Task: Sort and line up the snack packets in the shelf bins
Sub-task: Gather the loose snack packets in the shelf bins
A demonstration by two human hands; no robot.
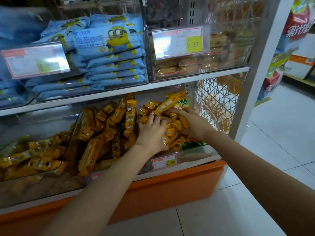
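yellow packets point(173, 126) heaped in clear bin point(201, 153) on lower shelf point(196, 164), centre-right of frame. left hand point(151, 135) laid on heap, fingers point(150, 120) spread. bunch of them gripped by right hand point(192, 125), fingers curled over, thumb underneath. blue packs point(110, 41) stacked upper left.

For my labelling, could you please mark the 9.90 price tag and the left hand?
9.90 price tag point(180, 42): head view, white middle of the card.
left hand point(150, 134): head view, back of the hand.

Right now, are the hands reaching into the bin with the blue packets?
No, the left hand and right hand are both on the yellow packets in the lower bin, below the blue packets.
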